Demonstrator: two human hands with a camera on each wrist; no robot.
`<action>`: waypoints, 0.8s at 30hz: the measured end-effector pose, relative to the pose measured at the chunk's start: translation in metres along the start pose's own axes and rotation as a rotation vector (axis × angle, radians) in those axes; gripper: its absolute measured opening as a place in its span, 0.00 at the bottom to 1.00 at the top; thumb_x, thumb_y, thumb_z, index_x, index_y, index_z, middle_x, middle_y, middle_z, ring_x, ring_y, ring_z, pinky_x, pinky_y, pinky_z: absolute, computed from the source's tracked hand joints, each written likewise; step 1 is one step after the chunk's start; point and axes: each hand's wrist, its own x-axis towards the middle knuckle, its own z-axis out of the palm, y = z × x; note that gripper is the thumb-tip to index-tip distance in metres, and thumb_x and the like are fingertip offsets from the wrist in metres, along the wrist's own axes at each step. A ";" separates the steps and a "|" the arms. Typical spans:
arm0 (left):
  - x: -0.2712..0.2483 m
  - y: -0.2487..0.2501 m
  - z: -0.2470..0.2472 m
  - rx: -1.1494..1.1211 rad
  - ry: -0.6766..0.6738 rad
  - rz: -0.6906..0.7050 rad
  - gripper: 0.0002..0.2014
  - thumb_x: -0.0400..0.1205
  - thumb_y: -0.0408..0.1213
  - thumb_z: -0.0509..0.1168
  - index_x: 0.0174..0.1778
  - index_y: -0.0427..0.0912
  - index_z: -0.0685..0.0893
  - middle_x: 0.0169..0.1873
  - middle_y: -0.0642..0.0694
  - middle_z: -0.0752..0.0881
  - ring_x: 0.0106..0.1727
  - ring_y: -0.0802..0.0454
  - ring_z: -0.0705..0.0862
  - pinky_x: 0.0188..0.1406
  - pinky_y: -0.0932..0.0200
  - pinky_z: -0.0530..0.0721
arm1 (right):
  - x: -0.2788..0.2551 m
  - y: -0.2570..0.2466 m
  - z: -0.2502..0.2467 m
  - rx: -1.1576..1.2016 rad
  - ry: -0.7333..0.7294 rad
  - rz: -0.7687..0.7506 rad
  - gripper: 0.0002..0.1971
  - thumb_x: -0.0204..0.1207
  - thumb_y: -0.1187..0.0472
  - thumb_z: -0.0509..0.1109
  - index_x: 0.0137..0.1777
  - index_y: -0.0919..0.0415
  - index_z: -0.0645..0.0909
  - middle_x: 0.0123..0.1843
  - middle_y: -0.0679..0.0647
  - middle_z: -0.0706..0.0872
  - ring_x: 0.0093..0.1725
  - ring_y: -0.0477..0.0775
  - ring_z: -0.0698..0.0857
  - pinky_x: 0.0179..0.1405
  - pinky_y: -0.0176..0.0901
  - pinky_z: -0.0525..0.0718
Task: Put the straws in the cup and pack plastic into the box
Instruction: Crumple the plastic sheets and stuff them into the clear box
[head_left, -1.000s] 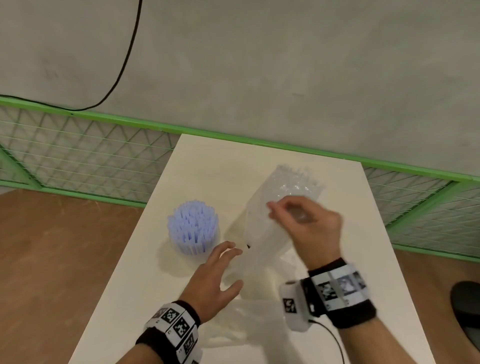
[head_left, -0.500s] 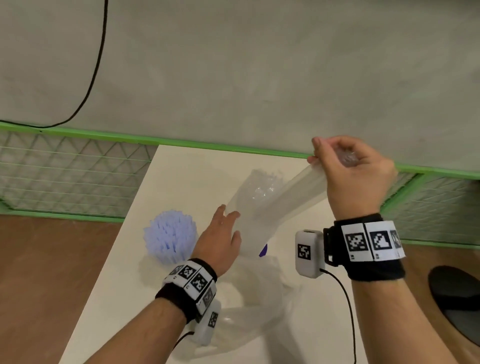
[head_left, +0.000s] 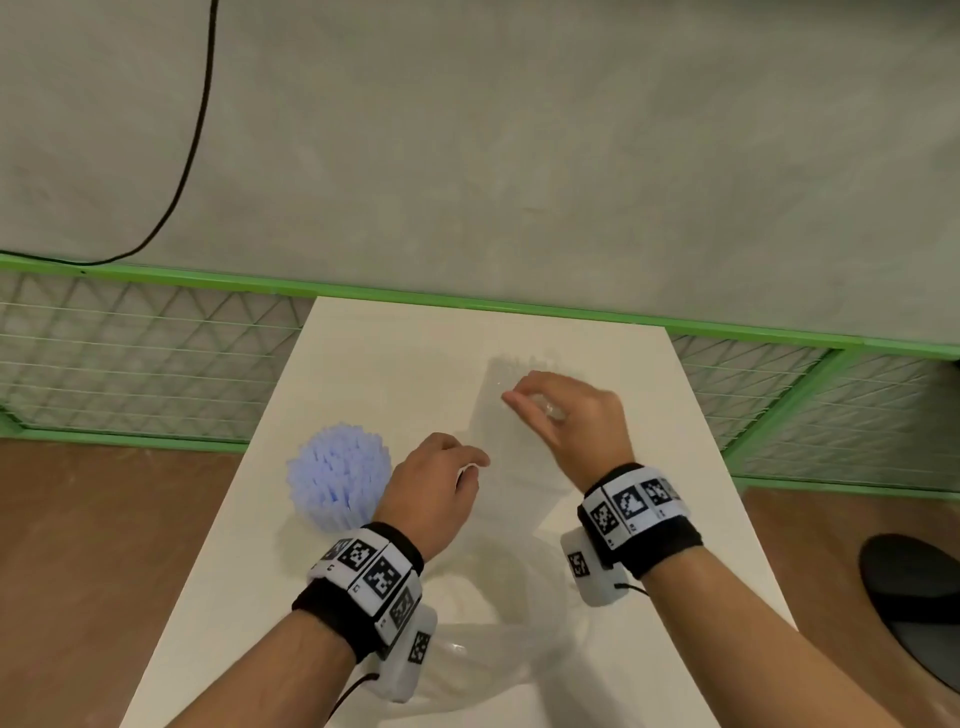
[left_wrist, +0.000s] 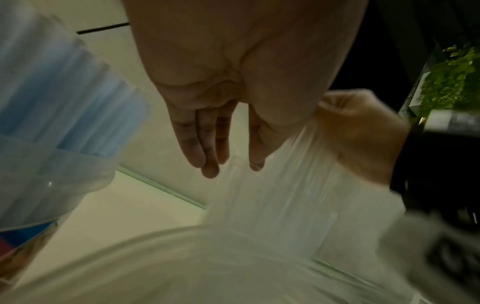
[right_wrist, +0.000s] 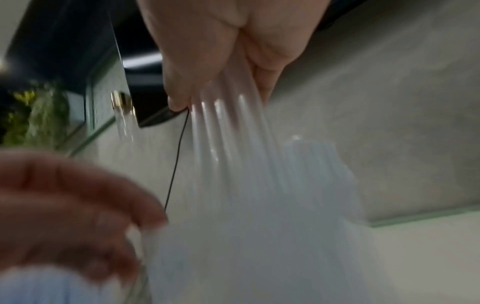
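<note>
1. Right hand (head_left: 571, 415): fingers and thumb pinch the top of a bundle of clear straws (right_wrist: 228, 131), still in their plastic sleeve. Right wrist view shows the straws fanning down from the pinch.
2. Left hand (head_left: 436, 488): sits at 8 o'clock of the right hand, fingers near the lower part of the sleeve (left_wrist: 280, 201). In the left wrist view the fingers (left_wrist: 205, 144) lie nearly straight, tips at the sleeve edge. We cannot tell whether they grip it or only steady it.
3. The clear bundle runs from the right pinch down toward 6 o'clock, its lower end hidden behind the left hand in the head view.
4. Cup (head_left: 337, 514) with blue straws (head_left: 337, 467) stands at 9 o'clock of the left hand, just beside it, upright on the table (head_left: 363, 364).
5. Loose clear plastic (head_left: 498, 623) lies at 6 o'clock, between the forearms, near the table's front edge.
6. Progress, as we judge it: blue straws are in a cup; the clear ones are not yet free of their sleeve.
7. Left: seat the clear straws in a cup, pack the plastic. We see no box.
</note>
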 end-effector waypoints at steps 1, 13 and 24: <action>0.000 0.000 -0.001 0.008 0.011 0.007 0.12 0.86 0.38 0.60 0.61 0.53 0.86 0.58 0.51 0.81 0.56 0.52 0.81 0.57 0.60 0.77 | -0.009 0.005 0.006 -0.059 -0.057 -0.021 0.14 0.80 0.49 0.68 0.46 0.58 0.90 0.45 0.48 0.93 0.53 0.52 0.91 0.49 0.49 0.88; -0.006 0.016 0.006 0.235 0.009 0.384 0.39 0.83 0.42 0.59 0.87 0.50 0.44 0.86 0.54 0.39 0.86 0.58 0.39 0.84 0.53 0.41 | -0.073 -0.021 -0.028 -0.251 -0.230 0.078 0.31 0.83 0.45 0.59 0.83 0.58 0.65 0.86 0.49 0.62 0.87 0.50 0.55 0.80 0.52 0.58; -0.011 -0.003 0.023 0.506 -0.027 0.369 0.40 0.73 0.33 0.65 0.83 0.40 0.61 0.85 0.44 0.60 0.86 0.49 0.57 0.81 0.43 0.50 | -0.102 -0.003 -0.018 -0.416 -0.377 0.112 0.29 0.84 0.45 0.57 0.83 0.55 0.67 0.85 0.47 0.65 0.86 0.51 0.58 0.78 0.59 0.64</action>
